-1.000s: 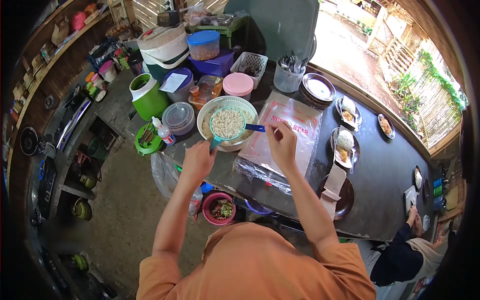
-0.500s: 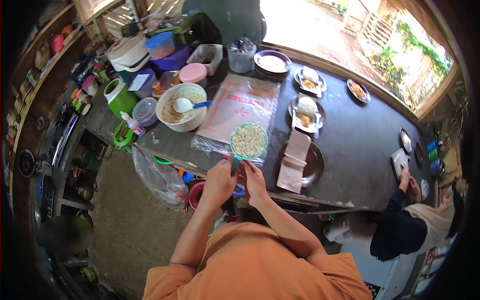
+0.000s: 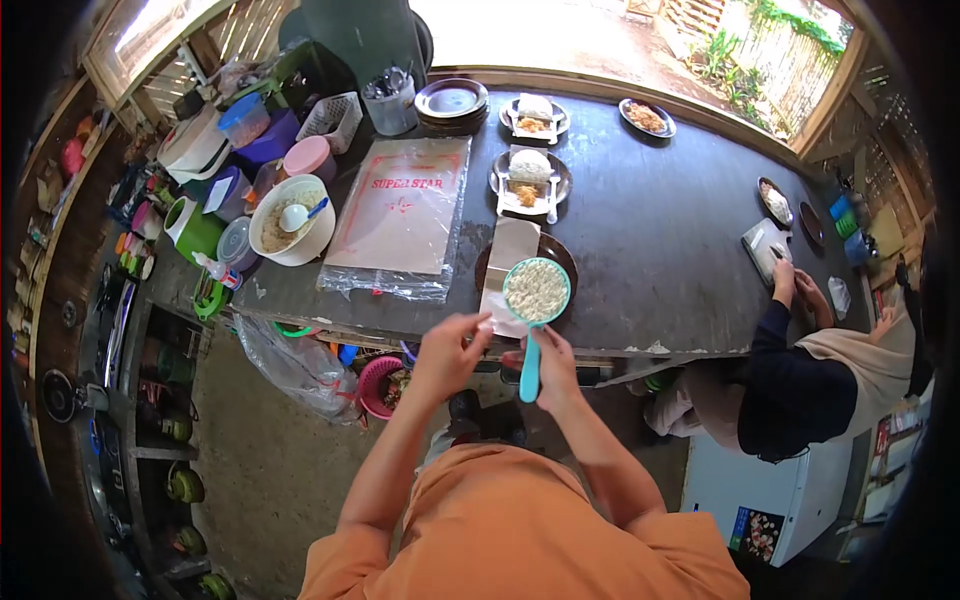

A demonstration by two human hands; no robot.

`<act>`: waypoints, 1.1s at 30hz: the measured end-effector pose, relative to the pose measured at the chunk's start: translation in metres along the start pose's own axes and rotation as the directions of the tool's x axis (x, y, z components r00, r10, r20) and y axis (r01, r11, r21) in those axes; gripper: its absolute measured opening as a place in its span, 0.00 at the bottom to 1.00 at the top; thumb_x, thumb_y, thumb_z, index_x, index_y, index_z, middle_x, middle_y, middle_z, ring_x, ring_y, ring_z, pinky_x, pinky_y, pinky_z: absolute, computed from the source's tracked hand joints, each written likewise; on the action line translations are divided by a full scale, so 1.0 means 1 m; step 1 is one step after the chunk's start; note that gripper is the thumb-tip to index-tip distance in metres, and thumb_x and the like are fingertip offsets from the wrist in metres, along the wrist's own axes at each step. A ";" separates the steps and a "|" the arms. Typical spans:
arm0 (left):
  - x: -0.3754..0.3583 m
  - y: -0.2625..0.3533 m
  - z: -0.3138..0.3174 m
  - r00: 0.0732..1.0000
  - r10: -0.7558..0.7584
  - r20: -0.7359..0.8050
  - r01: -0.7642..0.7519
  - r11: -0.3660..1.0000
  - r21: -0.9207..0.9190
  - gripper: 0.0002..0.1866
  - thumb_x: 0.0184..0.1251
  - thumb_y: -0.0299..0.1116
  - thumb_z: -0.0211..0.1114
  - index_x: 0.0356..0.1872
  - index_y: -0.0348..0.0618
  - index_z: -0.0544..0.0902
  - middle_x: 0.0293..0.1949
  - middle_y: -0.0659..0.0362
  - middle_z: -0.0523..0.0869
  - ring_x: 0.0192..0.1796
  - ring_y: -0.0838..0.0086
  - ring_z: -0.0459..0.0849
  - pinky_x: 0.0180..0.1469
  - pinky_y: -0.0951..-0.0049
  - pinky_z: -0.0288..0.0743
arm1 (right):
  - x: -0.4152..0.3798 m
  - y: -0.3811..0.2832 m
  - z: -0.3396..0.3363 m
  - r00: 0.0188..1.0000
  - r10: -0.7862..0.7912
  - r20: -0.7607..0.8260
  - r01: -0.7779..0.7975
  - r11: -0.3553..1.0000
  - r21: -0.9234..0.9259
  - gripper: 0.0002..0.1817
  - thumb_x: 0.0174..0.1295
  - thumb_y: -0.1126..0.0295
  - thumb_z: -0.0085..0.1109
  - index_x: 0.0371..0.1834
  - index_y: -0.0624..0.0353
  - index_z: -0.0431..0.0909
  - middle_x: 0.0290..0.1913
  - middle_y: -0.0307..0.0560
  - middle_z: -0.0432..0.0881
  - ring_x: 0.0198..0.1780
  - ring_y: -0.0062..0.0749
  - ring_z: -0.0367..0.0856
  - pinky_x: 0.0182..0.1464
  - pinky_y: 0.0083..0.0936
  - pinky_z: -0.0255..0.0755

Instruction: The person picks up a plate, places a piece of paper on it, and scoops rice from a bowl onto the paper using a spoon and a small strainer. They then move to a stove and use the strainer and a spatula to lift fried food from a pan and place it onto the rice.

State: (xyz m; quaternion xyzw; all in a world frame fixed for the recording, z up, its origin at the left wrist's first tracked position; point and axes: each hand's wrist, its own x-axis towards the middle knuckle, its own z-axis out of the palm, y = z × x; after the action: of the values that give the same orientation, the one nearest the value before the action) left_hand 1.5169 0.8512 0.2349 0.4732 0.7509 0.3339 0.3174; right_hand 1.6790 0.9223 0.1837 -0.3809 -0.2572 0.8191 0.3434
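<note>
My right hand grips the handle of a teal scoop cup filled with cooked rice. It hovers over the brown paper sheet lying on a dark round plate at the counter's near edge. My left hand is beside it, fingers apart, touching the paper's near corner. The big white rice bowl with a white spoon in it stands to the left.
A plastic-wrapped packet lies on the dark counter. Served plates and stacked plates stand behind. Tubs and lids crowd the left end. A seated person works at the right end.
The rice-filled scoop moved right, from over the plastic packet to over the paper on the plate. It passed from my left hand to my right. The view shifted right.
</note>
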 end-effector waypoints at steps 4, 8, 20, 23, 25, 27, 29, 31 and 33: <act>0.066 -0.025 0.006 0.900 0.388 -0.200 -0.359 0.918 0.167 0.12 0.62 0.36 0.69 0.46 0.48 0.86 0.33 0.56 0.85 0.36 0.62 0.82 0.41 0.64 0.76 | 0.017 -0.028 -0.027 0.997 -0.019 -0.077 0.017 1.000 -0.019 0.12 0.73 0.61 0.52 0.42 0.59 0.72 0.31 0.41 0.74 0.23 0.29 0.78 0.23 0.30 0.77; 0.113 -0.034 0.007 0.803 0.570 -0.174 -0.465 0.782 0.415 0.10 0.58 0.36 0.71 0.41 0.50 0.88 0.38 0.61 0.86 0.42 0.62 0.81 0.48 0.64 0.75 | 0.038 -0.049 -0.033 0.991 -0.082 -0.102 0.080 0.996 -0.025 0.12 0.73 0.61 0.51 0.41 0.59 0.71 0.31 0.42 0.73 0.21 0.26 0.74 0.21 0.28 0.71; 0.148 -0.063 0.020 0.738 0.671 -0.073 -0.524 0.637 0.565 0.03 0.54 0.36 0.70 0.29 0.53 0.89 0.31 0.67 0.87 0.38 0.70 0.81 0.43 0.67 0.73 | 0.084 -0.048 -0.010 0.962 -0.255 -0.092 0.233 0.952 -0.201 0.16 0.71 0.71 0.42 0.58 0.61 0.70 0.32 0.42 0.72 0.17 0.26 0.72 0.17 0.27 0.67; 0.149 -0.066 0.020 0.720 0.687 -0.098 -0.528 0.634 0.565 0.03 0.54 0.36 0.70 0.28 0.53 0.89 0.31 0.67 0.87 0.37 0.70 0.80 0.43 0.67 0.73 | 0.091 -0.044 -0.002 0.916 -0.383 -0.117 0.266 0.801 -0.537 0.33 0.69 0.72 0.46 0.78 0.59 0.52 0.34 0.46 0.75 0.22 0.35 0.78 0.23 0.34 0.74; 0.149 -0.068 0.021 0.719 0.688 -0.100 -0.529 0.635 0.563 0.03 0.54 0.36 0.70 0.28 0.53 0.89 0.31 0.68 0.87 0.37 0.71 0.80 0.42 0.67 0.73 | 0.131 -0.017 -0.031 0.817 -0.576 -0.011 0.364 0.531 -0.765 0.33 0.69 0.72 0.46 0.77 0.60 0.53 0.33 0.46 0.74 0.22 0.34 0.79 0.25 0.31 0.74; 0.152 -0.070 0.021 0.717 0.690 -0.102 -0.530 0.634 0.562 0.03 0.55 0.36 0.70 0.28 0.54 0.89 0.31 0.68 0.87 0.36 0.71 0.80 0.42 0.68 0.73 | 0.142 -0.009 -0.026 0.332 -0.830 0.448 0.438 -0.285 -0.852 0.34 0.67 0.70 0.51 0.76 0.61 0.53 0.37 0.53 0.76 0.32 0.46 0.84 0.34 0.38 0.78; 0.153 -0.072 0.023 0.689 0.718 -0.097 -0.549 0.605 0.576 0.03 0.54 0.37 0.71 0.28 0.54 0.89 0.30 0.69 0.87 0.35 0.72 0.79 0.40 0.68 0.72 | 0.111 -0.018 0.007 0.582 -0.719 0.381 0.317 -0.231 -0.920 0.34 0.66 0.70 0.52 0.76 0.60 0.54 0.40 0.55 0.75 0.36 0.51 0.84 0.37 0.42 0.78; 0.153 -0.072 0.025 0.695 0.712 -0.101 -0.542 0.611 0.578 0.04 0.53 0.38 0.71 0.28 0.54 0.89 0.29 0.69 0.86 0.35 0.72 0.79 0.40 0.68 0.72 | 0.105 -0.017 0.017 0.806 -0.524 0.276 0.152 -0.267 -0.952 0.34 0.65 0.68 0.55 0.75 0.58 0.56 0.46 0.56 0.74 0.40 0.58 0.82 0.41 0.48 0.77; 0.151 -0.071 0.027 0.703 0.704 -0.102 -0.533 0.616 0.580 0.04 0.53 0.38 0.71 0.28 0.55 0.89 0.29 0.69 0.86 0.35 0.72 0.79 0.39 0.68 0.72 | 0.104 -0.015 0.021 0.811 -0.515 0.278 0.145 -0.284 -0.948 0.34 0.65 0.69 0.55 0.75 0.57 0.56 0.46 0.56 0.74 0.40 0.57 0.82 0.41 0.48 0.77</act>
State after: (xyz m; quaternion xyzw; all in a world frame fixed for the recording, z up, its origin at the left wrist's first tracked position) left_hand 1.4498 0.9724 0.1380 0.7106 0.6381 0.2846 -0.0825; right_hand 1.6186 1.0073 0.1590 -0.5091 -0.8299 0.1431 0.1779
